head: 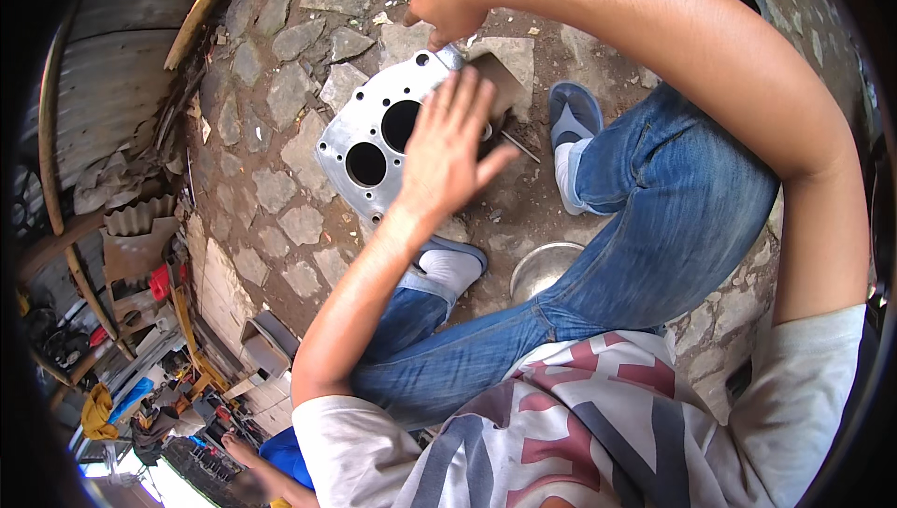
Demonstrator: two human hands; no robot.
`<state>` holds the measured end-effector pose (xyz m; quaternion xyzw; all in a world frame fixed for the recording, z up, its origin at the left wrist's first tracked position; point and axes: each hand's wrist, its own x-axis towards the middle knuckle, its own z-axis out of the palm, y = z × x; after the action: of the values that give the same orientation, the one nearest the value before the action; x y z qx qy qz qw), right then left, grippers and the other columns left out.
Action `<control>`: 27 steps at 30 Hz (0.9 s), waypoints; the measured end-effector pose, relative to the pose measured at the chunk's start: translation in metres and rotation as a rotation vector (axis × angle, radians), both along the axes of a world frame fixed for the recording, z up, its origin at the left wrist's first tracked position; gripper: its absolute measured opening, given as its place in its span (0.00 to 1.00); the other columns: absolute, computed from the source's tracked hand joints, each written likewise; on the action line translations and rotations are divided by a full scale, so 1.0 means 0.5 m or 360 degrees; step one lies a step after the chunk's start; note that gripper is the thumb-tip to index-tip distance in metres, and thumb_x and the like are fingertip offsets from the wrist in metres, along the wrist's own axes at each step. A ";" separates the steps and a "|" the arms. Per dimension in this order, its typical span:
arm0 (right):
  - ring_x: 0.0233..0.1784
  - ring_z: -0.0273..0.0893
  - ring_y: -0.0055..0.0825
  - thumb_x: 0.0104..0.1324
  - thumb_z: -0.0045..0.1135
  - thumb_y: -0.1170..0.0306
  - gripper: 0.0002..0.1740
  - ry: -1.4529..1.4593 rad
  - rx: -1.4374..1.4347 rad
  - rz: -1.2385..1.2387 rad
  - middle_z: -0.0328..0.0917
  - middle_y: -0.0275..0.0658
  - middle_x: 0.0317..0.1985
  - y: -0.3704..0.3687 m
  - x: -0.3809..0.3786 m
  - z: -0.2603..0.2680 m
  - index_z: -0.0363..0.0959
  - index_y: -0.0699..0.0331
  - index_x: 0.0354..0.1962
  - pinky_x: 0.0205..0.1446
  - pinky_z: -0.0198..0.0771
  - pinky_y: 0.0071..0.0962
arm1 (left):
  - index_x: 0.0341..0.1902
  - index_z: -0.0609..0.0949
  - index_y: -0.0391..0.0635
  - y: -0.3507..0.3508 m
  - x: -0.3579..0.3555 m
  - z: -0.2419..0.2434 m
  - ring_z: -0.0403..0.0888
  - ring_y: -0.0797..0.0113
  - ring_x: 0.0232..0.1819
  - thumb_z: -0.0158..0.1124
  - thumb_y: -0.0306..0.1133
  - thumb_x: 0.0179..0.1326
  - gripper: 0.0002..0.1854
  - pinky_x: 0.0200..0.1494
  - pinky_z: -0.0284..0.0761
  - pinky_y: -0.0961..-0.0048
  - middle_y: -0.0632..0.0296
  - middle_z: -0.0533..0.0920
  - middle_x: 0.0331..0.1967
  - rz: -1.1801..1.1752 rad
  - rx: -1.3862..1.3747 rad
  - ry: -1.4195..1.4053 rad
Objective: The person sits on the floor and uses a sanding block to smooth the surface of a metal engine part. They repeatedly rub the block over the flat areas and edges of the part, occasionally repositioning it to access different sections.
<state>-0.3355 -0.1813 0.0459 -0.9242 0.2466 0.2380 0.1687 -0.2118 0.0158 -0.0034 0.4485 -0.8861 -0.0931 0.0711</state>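
A silvery flat-faced metal casting [375, 105], likely an engine housing part, sits on the stone-paved ground before me. Two large round bores and several small bolt holes pierce its face. My left hand [448, 147], slightly blurred, lies flat over the face beside the upper bore, fingers extended and thumb apart. It hides part of the casting, and whether it presses on the metal is unclear. At the casting's far corner is my right hand [452, 7], its fingertips by a raised boss [450, 57]. Its grip there cannot be made out. A brown flat panel [508, 84] shows beyond my left fingers.
A metal bowl [543, 270] stands by my leg. A thin rod [522, 147] lies right of the casting. My sandalled feet [452, 266] flank the work. Cluttered shelving [140, 298] lines the left side, and another person's arm [259, 469] shows at lower left.
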 end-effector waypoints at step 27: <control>0.56 0.80 0.46 0.65 0.58 0.51 0.27 0.0084 -0.0068 0.0040 0.83 0.52 0.50 -0.013 0.020 0.009 0.84 0.66 0.47 0.60 0.74 0.42 | 0.74 0.63 0.32 -0.041 0.056 0.014 0.56 0.41 0.78 0.58 0.64 0.64 0.49 0.77 0.52 0.47 0.37 0.59 0.76 0.0146 -0.0028 -0.0135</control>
<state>-0.3254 -0.1877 0.0502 -0.9240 0.2444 0.2592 0.1393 -0.1836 -0.0048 0.0036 0.4916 -0.8676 -0.0628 0.0415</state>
